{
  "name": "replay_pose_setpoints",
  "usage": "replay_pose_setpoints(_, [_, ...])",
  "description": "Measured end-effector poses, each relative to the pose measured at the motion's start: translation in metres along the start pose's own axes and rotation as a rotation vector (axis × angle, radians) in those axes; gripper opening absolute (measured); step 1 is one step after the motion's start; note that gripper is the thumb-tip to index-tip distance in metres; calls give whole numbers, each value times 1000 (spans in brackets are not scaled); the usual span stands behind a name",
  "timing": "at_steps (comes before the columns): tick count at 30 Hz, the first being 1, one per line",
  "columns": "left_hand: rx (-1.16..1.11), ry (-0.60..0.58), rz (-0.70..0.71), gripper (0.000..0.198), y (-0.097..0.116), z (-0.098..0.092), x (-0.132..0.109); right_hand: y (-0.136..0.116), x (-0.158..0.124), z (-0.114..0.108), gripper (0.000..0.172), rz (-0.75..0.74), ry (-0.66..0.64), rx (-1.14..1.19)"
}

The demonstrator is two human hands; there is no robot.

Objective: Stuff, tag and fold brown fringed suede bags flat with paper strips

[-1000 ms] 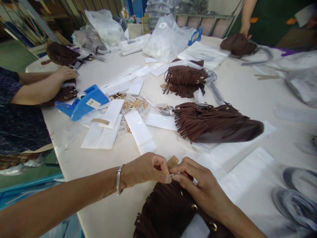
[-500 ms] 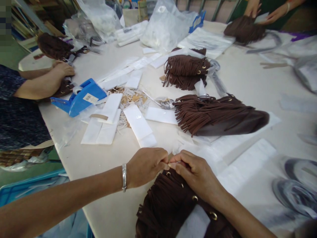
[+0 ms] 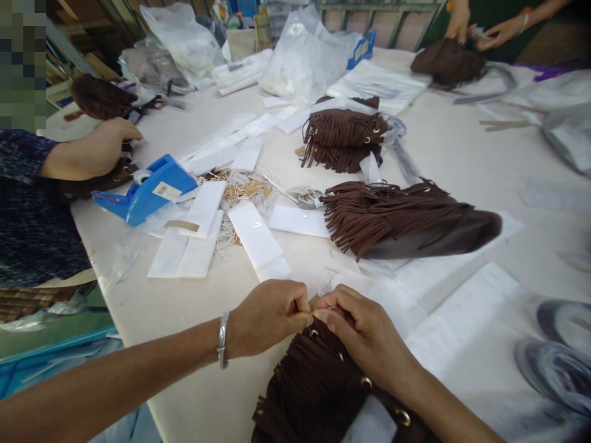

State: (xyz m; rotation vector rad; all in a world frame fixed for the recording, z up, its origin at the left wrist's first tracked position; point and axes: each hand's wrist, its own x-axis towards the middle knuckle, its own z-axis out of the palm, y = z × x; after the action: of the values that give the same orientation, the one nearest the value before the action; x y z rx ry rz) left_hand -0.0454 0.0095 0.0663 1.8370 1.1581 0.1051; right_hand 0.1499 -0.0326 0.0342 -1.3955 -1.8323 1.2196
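A dark brown fringed bag [image 3: 318, 381] with brass eyelets lies at the bottom centre, a pale sheet on its side. My left hand [image 3: 272, 317], with a silver bracelet at the wrist, is closed in a pinch at the bag's top corner. Against its fingertips, my right hand [image 3: 364, 329] pinches at the same spot, its wrist over the bag. What sits between the fingertips is too small to make out. Just beyond the hands are white folded papers [image 3: 258, 240] and a tangle of strings and brown tags [image 3: 249, 187].
More brown fringed bags [image 3: 401, 215] lie across the table [image 3: 184, 320]. A blue tape dispenser [image 3: 154, 191] stands at the left, near a person's arm [image 3: 87, 154]. Another person's hands [image 3: 498, 34] are at the far right. Clear plastic bags [image 3: 300, 58] stand at the back; wrapped straps [image 3: 554, 369] lie at right.
My hands stay pinched together at the bag, with slight finger movement. The view has shifted a little. At the left, the other person's arm has moved.
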Motion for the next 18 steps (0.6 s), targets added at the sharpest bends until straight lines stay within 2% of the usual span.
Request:
replay_pose_setpoints(4, [-18, 49, -35, 17, -6, 7, 0, 4, 2, 5, 11, 45, -21, 41])
replay_pose_setpoints(8, [29, 41, -56, 15, -9, 12, -1, 6, 4, 11, 10, 51, -43, 37])
replay_pose_setpoints(13, [242, 69, -39, 11, -10, 15, -4, 7, 4, 14, 11, 22, -52, -16])
replay_pose_setpoints(18, [454, 78, 40, 7, -16, 17, -12, 8, 4, 13, 12, 8, -49, -28])
